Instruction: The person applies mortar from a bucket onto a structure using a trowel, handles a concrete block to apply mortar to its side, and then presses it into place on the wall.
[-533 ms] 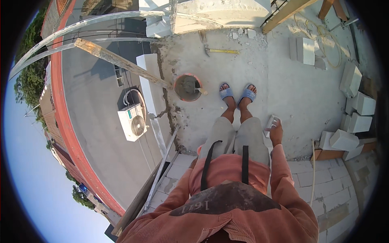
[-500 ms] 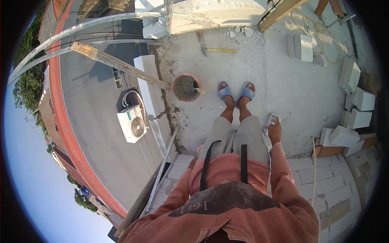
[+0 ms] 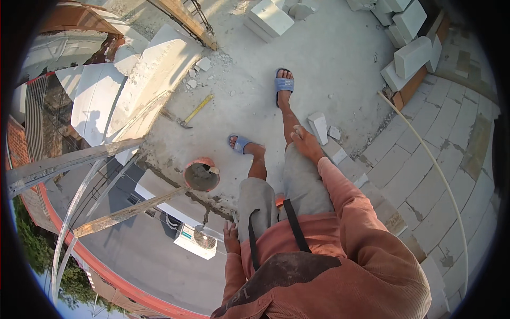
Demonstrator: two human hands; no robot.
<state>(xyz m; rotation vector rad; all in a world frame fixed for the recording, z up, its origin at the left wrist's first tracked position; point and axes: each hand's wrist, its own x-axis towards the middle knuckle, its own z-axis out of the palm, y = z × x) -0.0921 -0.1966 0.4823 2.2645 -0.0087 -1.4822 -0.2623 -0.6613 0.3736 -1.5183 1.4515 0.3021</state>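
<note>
My right hand (image 3: 306, 143) hangs in front of my right thigh, fingers loosely curled with nothing visible in them. Just beyond it, a small white block (image 3: 317, 127) stands on the floor, and a broken white chunk (image 3: 334, 133) lies beside that. My left hand (image 3: 231, 237) is by my left hip, fingers apart and holding nothing. Ahead of it on the floor sits an orange-rimmed bucket (image 3: 202, 174) of grey mortar, with a light-coloured handle (image 3: 213, 170) at its rim. Farther off lies a hammer (image 3: 197, 110) with a yellow handle.
White blocks (image 3: 410, 57) are stacked at the far right, more (image 3: 270, 18) at the top. A wooden prop (image 3: 130, 211) slants down near the bucket. Past the floor's left edge hangs an air-conditioner unit (image 3: 195, 242). A pale hose or rod (image 3: 425, 143) curves over the blockwork (image 3: 409, 170) at right.
My view and body have turned to the right, and my right foot is now well ahead of the left. My right hand has moved in front of my thigh. My left hand has come into clear view.
</note>
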